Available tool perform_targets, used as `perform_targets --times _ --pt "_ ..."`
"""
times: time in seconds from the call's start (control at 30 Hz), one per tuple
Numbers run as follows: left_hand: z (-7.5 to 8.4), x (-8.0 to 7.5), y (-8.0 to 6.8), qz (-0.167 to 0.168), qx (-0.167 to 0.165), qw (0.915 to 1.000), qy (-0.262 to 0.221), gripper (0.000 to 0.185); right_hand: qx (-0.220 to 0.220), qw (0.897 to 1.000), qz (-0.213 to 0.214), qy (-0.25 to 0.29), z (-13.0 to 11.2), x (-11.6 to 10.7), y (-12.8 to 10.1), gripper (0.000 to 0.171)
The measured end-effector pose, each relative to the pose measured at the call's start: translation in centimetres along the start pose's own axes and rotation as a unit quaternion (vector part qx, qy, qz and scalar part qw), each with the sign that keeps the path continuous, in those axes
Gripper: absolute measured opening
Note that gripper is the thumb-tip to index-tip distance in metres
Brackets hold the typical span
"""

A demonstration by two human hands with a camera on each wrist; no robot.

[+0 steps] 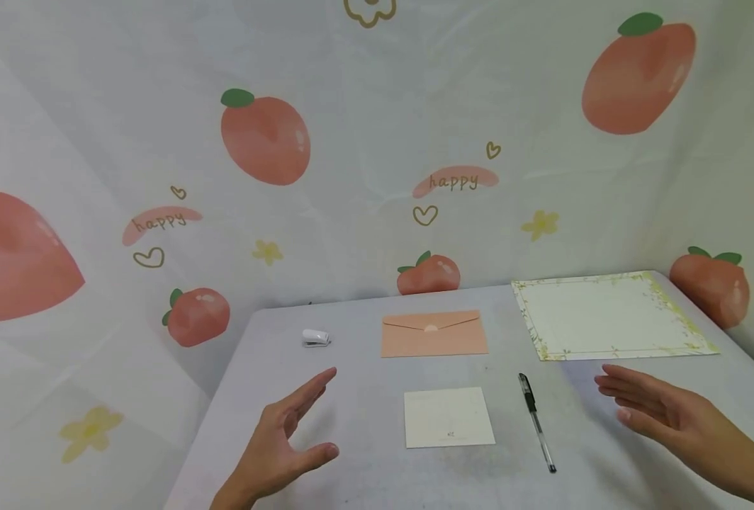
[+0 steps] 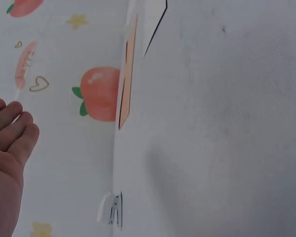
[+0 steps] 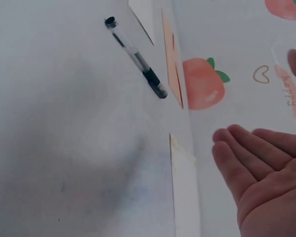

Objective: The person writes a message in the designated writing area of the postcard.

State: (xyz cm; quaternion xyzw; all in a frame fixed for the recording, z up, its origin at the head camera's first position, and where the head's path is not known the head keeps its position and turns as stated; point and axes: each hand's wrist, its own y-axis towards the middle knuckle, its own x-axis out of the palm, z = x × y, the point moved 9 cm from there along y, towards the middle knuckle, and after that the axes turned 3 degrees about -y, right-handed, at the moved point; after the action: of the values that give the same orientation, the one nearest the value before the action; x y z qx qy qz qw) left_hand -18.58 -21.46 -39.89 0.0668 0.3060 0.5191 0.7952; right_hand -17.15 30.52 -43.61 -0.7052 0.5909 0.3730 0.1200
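My left hand (image 1: 281, 439) hovers over the left of the table with its fingers extended and thumb apart, holding nothing. Beyond its fingertips lies a small white stapler (image 1: 316, 338). On the right, my right hand (image 1: 677, 414) is held above the table, fingers extended and palm facing inward, also holding nothing. A capped black gel pen (image 1: 536, 421) lies between that hand and a white card (image 1: 449, 418) in the middle. Behind the card is a pink envelope (image 1: 434, 334) with its flap side up. A sheet of paper with a yellow floral border (image 1: 613, 315) lies at the back right.
The pale cloth-covered table (image 1: 364, 482) meets a white curtain (image 1: 351, 234) printed with fruit and hearts along its back and sides. In the left wrist view the stapler (image 2: 108, 210) appears close to the table's edge.
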Motion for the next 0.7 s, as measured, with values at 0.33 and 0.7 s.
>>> perform_targets --times 0.33,0.7 --pt "-0.2 2.4 1.3 -0.045 0.009 0.9975 -0.054 0.086 0.194 0.967 -0.154 0.068 3.0 2.1 1.0 0.058" --pt "-0.3 4.6 2.7 -0.058 0.000 0.9959 -0.069 0.070 0.239 0.935 -0.204 0.165 3.0 4.9 1.9 0.057"
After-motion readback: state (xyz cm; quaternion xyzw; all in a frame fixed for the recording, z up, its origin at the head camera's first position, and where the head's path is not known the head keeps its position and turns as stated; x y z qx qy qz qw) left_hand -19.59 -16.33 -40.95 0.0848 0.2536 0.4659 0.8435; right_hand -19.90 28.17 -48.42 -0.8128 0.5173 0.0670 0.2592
